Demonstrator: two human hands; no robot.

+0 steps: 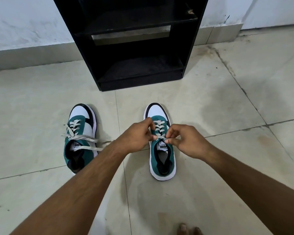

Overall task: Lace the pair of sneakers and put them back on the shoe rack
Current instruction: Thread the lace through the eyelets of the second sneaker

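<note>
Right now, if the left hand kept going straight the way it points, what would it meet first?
The left hand points at the right-side sneaker; it would meet that shoe's lace, which its fingertips already pinch. Depth is unclear.

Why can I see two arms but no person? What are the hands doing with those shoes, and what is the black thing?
The camera is worn on the person's head and looks down, so you see what they see: their own two arms reaching forward, and even some toes at the bottom edge.

On the tiled floor stand two green, white and black sneakers. The left hand and the right hand are both pinching the pale lace of the right sneaker, near the top of its lacing. The left sneaker is not being touched; its lace ends lie loose across it and reach onto the floor.

The black thing is the shoe rack, standing against the wall. The shelves you can see have no shoes on them.
</note>
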